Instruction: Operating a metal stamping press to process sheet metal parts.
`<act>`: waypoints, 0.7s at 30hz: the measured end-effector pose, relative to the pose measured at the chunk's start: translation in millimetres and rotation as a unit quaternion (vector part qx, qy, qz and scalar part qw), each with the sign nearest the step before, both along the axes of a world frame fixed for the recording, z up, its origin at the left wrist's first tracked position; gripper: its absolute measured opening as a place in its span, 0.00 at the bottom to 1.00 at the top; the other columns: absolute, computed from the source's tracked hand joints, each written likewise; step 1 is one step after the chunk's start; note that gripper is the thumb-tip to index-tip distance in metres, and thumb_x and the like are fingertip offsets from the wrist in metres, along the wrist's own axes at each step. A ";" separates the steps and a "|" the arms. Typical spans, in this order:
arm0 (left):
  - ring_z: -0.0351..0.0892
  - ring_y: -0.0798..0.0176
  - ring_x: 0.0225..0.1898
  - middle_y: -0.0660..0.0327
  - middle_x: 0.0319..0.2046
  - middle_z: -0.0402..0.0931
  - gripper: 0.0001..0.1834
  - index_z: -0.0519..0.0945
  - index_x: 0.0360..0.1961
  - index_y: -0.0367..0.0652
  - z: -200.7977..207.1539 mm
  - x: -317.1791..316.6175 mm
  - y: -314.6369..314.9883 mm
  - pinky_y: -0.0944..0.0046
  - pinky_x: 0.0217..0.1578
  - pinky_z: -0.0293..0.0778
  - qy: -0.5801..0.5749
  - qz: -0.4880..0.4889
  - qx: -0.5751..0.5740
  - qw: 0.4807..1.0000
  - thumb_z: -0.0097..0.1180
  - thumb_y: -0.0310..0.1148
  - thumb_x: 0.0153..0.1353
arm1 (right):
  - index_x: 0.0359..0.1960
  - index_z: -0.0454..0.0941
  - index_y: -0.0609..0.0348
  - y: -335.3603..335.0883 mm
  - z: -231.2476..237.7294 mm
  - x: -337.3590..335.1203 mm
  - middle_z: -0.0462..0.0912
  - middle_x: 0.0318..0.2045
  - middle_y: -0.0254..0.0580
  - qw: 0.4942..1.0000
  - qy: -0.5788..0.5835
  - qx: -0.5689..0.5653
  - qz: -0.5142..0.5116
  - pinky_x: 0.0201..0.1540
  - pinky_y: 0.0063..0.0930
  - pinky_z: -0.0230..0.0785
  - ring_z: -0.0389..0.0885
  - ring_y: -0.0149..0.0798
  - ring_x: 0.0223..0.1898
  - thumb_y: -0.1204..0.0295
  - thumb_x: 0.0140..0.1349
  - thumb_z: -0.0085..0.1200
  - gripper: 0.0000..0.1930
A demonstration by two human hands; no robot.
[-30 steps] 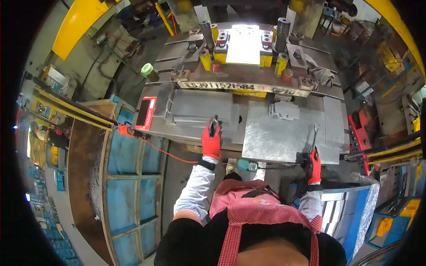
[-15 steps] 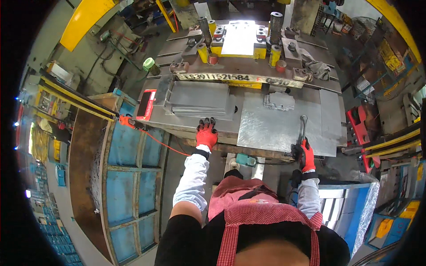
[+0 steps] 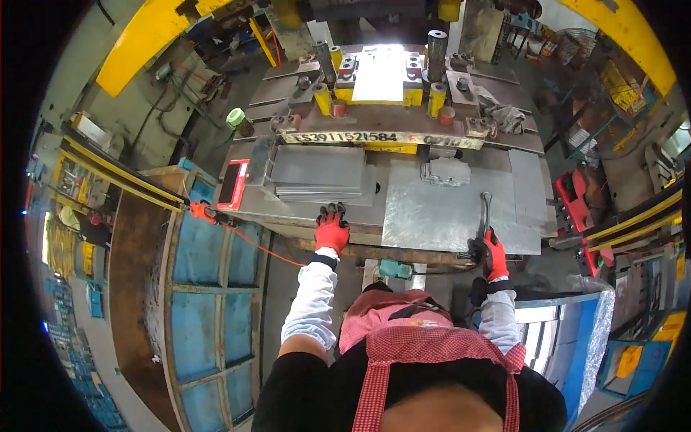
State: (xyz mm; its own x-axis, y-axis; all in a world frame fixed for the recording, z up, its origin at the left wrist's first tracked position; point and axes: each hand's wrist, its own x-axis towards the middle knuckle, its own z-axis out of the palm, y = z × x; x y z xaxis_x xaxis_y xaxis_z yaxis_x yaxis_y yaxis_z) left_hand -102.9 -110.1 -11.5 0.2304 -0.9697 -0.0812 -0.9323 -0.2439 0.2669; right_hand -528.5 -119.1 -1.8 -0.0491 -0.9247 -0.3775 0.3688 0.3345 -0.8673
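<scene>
My left hand (image 3: 332,232), in a red glove with dark fingertips, rests on the front edge of the press table. Its fingers are stretched forward, holding nothing. Just beyond them lies a stack of flat grey metal sheets (image 3: 320,167). In my right hand (image 3: 494,258), gloved likewise, is a metal wrench (image 3: 486,210) whose ring end points away from me. The fingers close round its near end, over the front edge of a large bare metal sheet (image 3: 417,209). Farther back on that sheet sits a small pile of cut metal pieces (image 3: 445,172).
Behind the sheets stands a press die with yellow blocks (image 3: 412,96) and a bright metal plate (image 3: 379,72). A phone in a red-and-white frame (image 3: 233,184) lies at the table's left. A green-lidded jar (image 3: 236,119) and a grey rag (image 3: 502,114) are farther back. Blue-panelled bin (image 3: 198,324) at left.
The whole view has shifted slightly, with the table a little lower and to the left. Both hands keep nearly the same places, the wrench still in the right one.
</scene>
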 end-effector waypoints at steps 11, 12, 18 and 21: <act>0.51 0.48 0.60 0.57 0.55 0.61 0.29 0.66 0.53 0.51 -15.3 7.7 -3.4 0.53 0.59 0.47 0.009 0.005 0.001 1.000 0.53 0.43 0.48 | 0.35 0.67 0.57 -1.4 -8.8 -3.2 0.71 0.23 0.36 0.999 -0.041 -0.004 0.020 0.28 0.27 0.68 0.74 0.35 0.26 0.77 0.52 0.50 0.09; 0.51 0.48 0.60 0.57 0.55 0.61 0.29 0.66 0.53 0.50 -14.3 6.5 -4.8 0.53 0.59 0.47 0.008 0.002 0.007 1.000 0.53 0.44 0.48 | 0.35 0.67 0.57 -1.5 -12.8 -5.0 0.71 0.23 0.36 0.999 -0.041 -0.003 0.016 0.28 0.27 0.68 0.74 0.35 0.26 0.77 0.52 0.50 0.09; 0.47 0.47 0.61 0.56 0.57 0.58 0.28 0.66 0.52 0.52 -8.5 8.7 -3.8 0.53 0.58 0.50 0.002 0.009 0.033 0.999 0.51 0.44 0.48 | 0.35 0.67 0.58 -0.6 -7.3 1.6 0.71 0.23 0.34 0.999 -0.037 0.011 -0.010 0.28 0.26 0.68 0.74 0.34 0.26 0.78 0.52 0.49 0.09; 0.47 0.47 0.62 0.56 0.58 0.57 0.28 0.65 0.53 0.50 3.9 0.4 -7.1 0.53 0.58 0.50 0.009 0.000 0.042 0.999 0.49 0.45 0.49 | 0.35 0.67 0.58 -1.5 -14.3 -5.5 0.72 0.24 0.34 0.999 -0.031 -0.011 -0.009 0.27 0.25 0.68 0.75 0.34 0.26 0.77 0.52 0.49 0.08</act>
